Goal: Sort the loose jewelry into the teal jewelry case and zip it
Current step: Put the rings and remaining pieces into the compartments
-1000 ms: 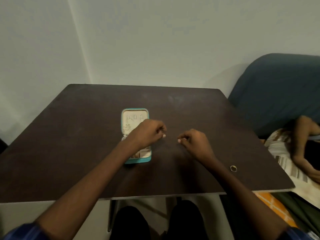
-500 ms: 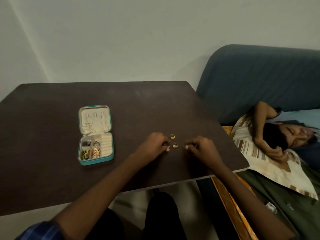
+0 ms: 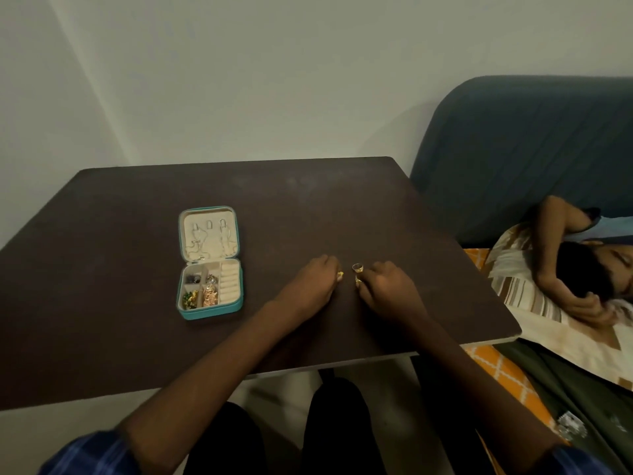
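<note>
The teal jewelry case (image 3: pixel 209 262) is lying open left of my hands; my left hand (image 3: pixel 310 284) is pinching a gold ring (image 3: pixel 339 275), my right hand (image 3: pixel 385 292) pinching another gold piece (image 3: pixel 358 281), bare table (image 3: pixel 342 207) stretching beyond.

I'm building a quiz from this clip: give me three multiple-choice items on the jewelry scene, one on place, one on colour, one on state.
1. Where does the small teal zip jewelry case lie relative to the left hand?
A. on its left
B. on its right
C. under it

2. What colour is the case's inner lining?
A. red
B. cream
C. black

3. How is the case?
A. zipped shut
B. lying open
C. upside down

Answers: 1 A, the case sits left of both hands on the dark brown wooden table. 2 B, lid and ring rolls show cream. 3 B, the lid lies back and the compartments show.
</note>
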Motion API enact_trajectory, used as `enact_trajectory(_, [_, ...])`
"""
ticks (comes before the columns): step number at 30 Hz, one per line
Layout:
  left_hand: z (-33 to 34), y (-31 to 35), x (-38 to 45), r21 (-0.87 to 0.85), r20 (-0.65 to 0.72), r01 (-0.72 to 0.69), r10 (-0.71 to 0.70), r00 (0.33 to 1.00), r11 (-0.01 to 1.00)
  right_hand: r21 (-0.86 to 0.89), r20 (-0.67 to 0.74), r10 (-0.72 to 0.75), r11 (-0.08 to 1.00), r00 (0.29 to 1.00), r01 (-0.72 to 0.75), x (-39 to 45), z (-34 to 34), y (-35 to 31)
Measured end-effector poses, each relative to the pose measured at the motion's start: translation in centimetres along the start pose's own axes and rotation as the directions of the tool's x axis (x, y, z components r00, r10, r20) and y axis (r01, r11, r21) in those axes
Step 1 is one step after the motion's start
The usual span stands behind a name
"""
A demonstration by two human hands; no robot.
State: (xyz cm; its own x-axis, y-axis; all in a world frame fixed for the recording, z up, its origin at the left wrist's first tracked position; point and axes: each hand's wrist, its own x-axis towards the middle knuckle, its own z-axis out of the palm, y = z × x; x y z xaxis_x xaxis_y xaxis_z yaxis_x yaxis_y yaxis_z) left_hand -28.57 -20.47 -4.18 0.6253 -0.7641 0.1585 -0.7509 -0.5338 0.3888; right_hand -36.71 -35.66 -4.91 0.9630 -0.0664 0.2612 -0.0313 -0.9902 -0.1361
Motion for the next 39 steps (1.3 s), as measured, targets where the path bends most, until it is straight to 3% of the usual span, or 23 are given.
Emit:
enact_trajectory(7, [-6.3, -3.6, -5.0, 0.102, -0.154, 0.019, -0.004, 0.988, 0.995, 0.244, -0.068, 0.006, 0.970, 0.998, 0.011, 1.5, -0.8, -4.1])
enact_trajectory(12, [-9.3, -7.4, -8.7, 0.175, -0.046, 0.219, -0.214, 0.976, 0.960, 0.417, -0.070, -0.074, 0.904, 0.995, 0.097, 3.5, -0.2, -8.2])
enact_trajectory(15, [-9.1, -8.2, -9.9, 0.215, 0.017, 0.238, -0.248, 0.969, 0.947, 0.454, -0.035, -0.151, 0.878, 0.988, 0.151, 4.5, 0.1, -10.3])
enact_trajectory(23, [-8.6, -8.6, -11.2, 0.279, 0.035, 0.173, -0.190, 0.981, 0.945, 0.474, -0.007, -0.174, 0.866, 0.985, 0.156, 5.6, 0.5, -12.9])
enact_trajectory(30, [-7.6, -8.4, -11.9, 0.328, -0.077, 0.089, -0.068, 0.995, 0.941, 0.443, 0.038, -0.187, 0.884, 0.982, 0.151, 5.6, 0.7, -13.2])
enact_trajectory(39, [-6.9, -8.7, -11.9, 0.266, -0.173, 0.153, -0.109, 0.979, 0.952, 0.397, 0.043, -0.217, 0.899, 0.975, 0.183, 6.2, 1.9, -14.2])
